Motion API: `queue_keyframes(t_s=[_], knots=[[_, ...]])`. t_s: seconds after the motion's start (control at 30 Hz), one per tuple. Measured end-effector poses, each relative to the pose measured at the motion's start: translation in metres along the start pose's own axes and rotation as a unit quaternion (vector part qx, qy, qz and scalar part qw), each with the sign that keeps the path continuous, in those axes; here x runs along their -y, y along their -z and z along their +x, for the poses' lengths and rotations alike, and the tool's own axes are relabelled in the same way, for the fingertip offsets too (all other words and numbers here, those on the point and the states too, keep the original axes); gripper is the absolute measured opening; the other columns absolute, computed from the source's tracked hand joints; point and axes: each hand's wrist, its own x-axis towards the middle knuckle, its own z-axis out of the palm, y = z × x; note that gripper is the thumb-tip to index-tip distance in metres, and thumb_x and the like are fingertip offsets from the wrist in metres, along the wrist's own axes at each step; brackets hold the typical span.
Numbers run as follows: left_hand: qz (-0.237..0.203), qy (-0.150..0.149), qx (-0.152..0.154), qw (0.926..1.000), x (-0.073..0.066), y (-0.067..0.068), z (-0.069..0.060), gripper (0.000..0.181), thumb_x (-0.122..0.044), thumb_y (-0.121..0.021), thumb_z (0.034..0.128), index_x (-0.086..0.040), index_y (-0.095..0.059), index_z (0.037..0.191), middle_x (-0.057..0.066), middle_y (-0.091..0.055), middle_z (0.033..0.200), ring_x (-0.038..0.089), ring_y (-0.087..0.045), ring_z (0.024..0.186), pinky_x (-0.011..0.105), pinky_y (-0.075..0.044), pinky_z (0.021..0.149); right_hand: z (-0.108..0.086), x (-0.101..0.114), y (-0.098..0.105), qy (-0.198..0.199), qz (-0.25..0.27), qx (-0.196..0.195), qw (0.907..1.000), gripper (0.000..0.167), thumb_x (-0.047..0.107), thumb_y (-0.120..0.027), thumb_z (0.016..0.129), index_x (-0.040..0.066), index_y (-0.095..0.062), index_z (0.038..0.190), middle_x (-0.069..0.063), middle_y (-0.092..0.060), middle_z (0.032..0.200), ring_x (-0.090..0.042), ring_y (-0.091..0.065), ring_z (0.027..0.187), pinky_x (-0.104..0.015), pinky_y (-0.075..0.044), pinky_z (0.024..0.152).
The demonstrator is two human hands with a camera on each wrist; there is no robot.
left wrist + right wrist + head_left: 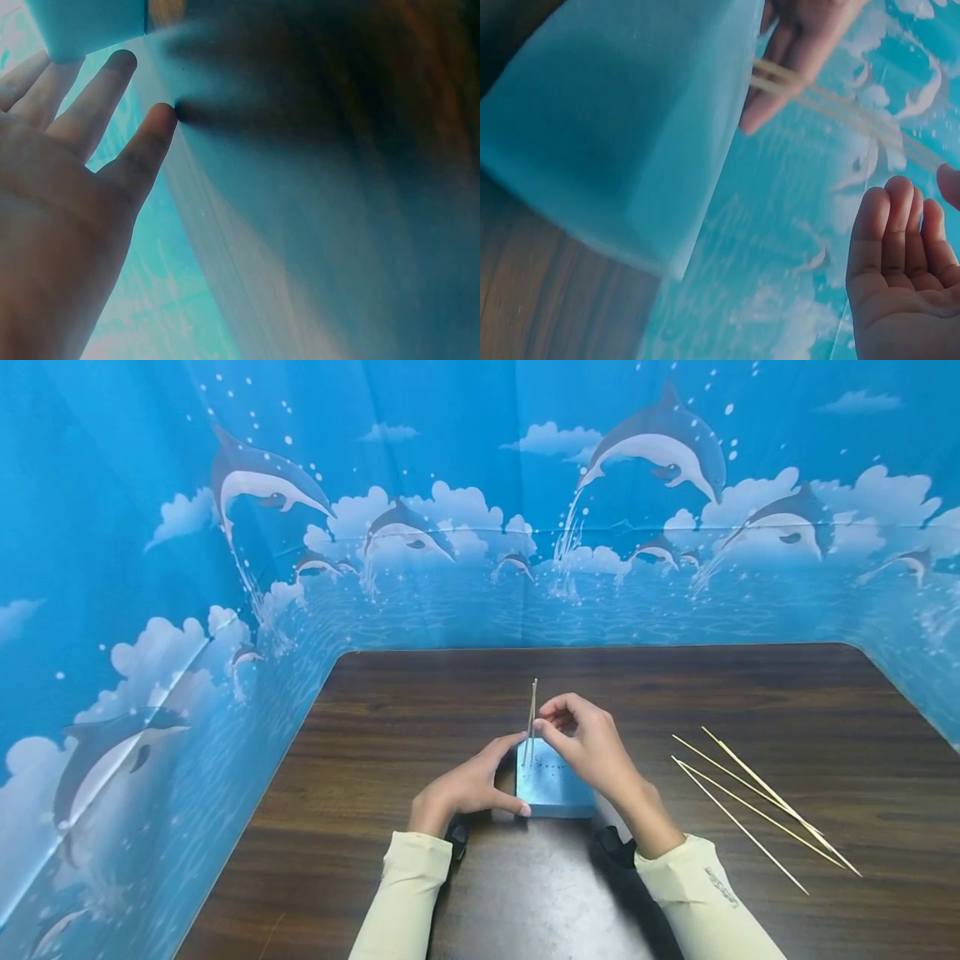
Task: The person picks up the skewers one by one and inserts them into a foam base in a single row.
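A light blue block [555, 793] with small dark dots across its top lies on the table. Two thin wooden skewers [533, 702] stand nearly upright near its far left corner, close together and slightly crossed. My left hand [468, 783] holds the block's left side, thumb at the near corner and fingertips toward the far one. Just right of the skewers is my right hand [592, 747], thumb apart from its bent fingers and nothing visibly pinched. In the right wrist view, the skewers run blurred from the block toward the thumb [950, 184]; whether they touch cannot be told.
Several more skewers [757, 781] lie loosely crossed on the dark wooden table [420, 710], to the right of my right hand. A blue curtain [465, 602] printed with dolphins hangs behind the table's far edge and along its left side.
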Motion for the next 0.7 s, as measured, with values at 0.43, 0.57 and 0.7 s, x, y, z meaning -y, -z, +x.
queue_keyframes(t_s=[0.43,0.57,0.7], knots=[[0.001,-0.013,-0.003,0.9999,0.002,-0.001,-0.002,0.109,-0.04,-0.088,0.0727,-0.024,-0.022,0.158,0.003,-0.023,0.163,0.024,-0.024,0.149,0.051,-0.028,0.117,-0.026,-0.054,0.062,-0.118,-0.058,-0.08,0.9881,0.025,0.024,-0.066,0.097,0.003,-0.067,0.108,-0.01,-0.069,0.097,-0.014,-0.061,0.085,-0.015,-0.047,0.073],[0.006,-0.015,-0.004,0.9999,0.003,-0.001,-0.001,0.108,-0.039,-0.088,0.0726,-0.024,-0.022,0.158,0.003,-0.024,0.163,0.024,-0.025,0.148,0.05,-0.028,0.117,-0.041,-0.076,0.087,-0.163,-0.088,-0.11,0.9765,0.032,0.028,-0.064,0.098,0.0,-0.067,0.113,-0.014,-0.07,0.101,-0.004,-0.059,0.084,-0.011,-0.044,0.071],[0.004,-0.02,-0.005,0.9998,0.004,-0.001,0.001,0.109,-0.039,-0.088,0.0724,-0.022,-0.022,0.158,0.004,-0.024,0.163,0.024,-0.025,0.148,0.051,-0.028,0.117,-0.055,-0.093,0.11,-0.191,-0.109,-0.131,0.9667,0.036,0.029,-0.062,0.099,-0.003,-0.066,0.115,-0.019,-0.07,0.102,0.009,-0.053,0.076,-0.01,-0.043,0.065]])
